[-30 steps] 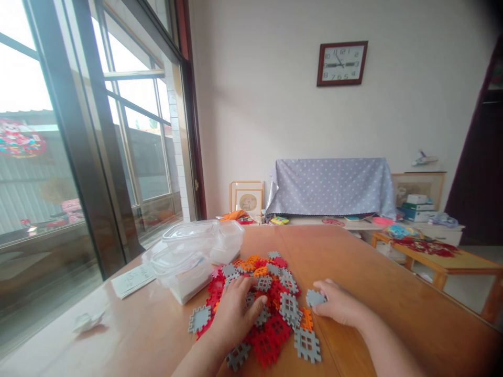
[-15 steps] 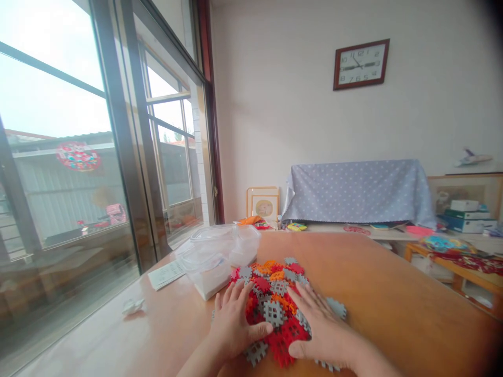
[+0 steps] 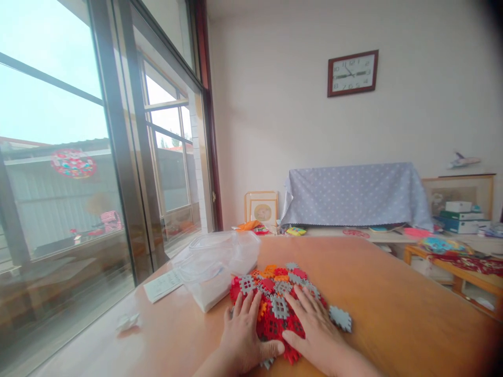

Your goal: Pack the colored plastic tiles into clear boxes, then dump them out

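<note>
A heap of flat red, orange and grey interlocking plastic tiles point(image 3: 281, 293) lies on the wooden table point(image 3: 393, 314). My left hand point(image 3: 245, 335) lies flat on the heap's near left side with fingers stretched out. My right hand point(image 3: 312, 332) lies flat on the near right side, fingers spread over the tiles. The two thumbs almost meet at the front of the heap. One grey tile point(image 3: 340, 318) sits just right of my right hand, apart from the pile.
Clear plastic containers point(image 3: 212, 267) stand left of the heap, with a printed paper point(image 3: 163, 285) and a crumpled white scrap point(image 3: 128, 322) beyond. A large window runs along the left. A lower table point(image 3: 463, 267) with clutter stands at the right.
Both hands have closed in around the tiles, pushing the spread pieces into a tighter heap. The right hand went from a grey tile at the right onto the pile.
</note>
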